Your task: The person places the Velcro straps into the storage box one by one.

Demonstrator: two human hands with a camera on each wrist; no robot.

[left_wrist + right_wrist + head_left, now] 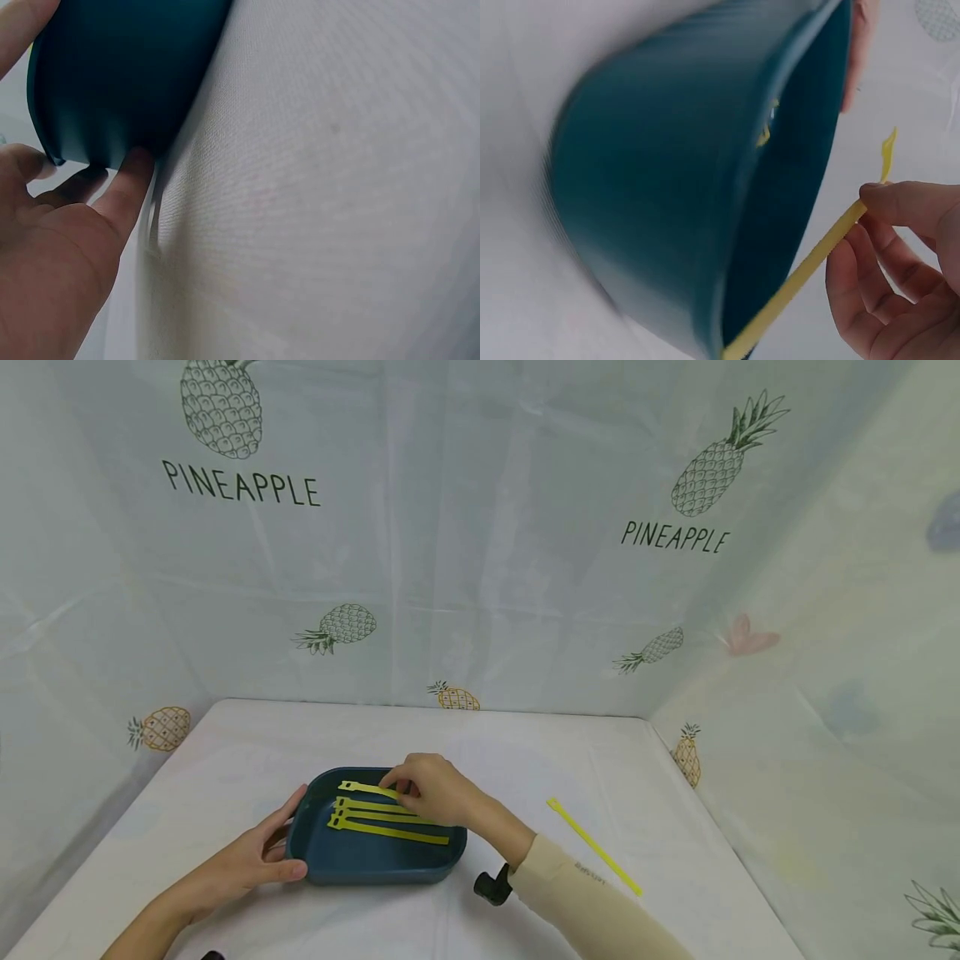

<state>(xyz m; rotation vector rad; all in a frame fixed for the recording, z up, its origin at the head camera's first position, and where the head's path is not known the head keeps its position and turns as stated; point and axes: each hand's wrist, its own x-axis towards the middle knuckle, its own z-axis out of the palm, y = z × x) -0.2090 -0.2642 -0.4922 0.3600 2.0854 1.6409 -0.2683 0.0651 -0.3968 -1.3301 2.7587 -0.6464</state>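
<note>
A dark teal tray (pixel 367 868) stands on the white-covered table, left of the middle. My left hand (pixel 251 860) holds its left end, thumb at the near corner and index finger along the far corner; the left wrist view shows fingers against the outer wall. My right hand (pixel 435 789) is over the tray's far right part and pinches a yellow hook-and-loop cable tie (pixel 802 274) between thumb and fingers. Several more yellow cable ties (pixel 390 832) lie side by side inside the tray, slotted heads to the left, partly hidden by the right hand.
Another yellow cable tie (pixel 596 847) lies slantwise on the table (pixel 675 860), right of the tray. A black device (pixel 492 887) shows beside my right sleeve. Pineapple-printed cloth (pixel 465 568) hangs behind the table and at its sides.
</note>
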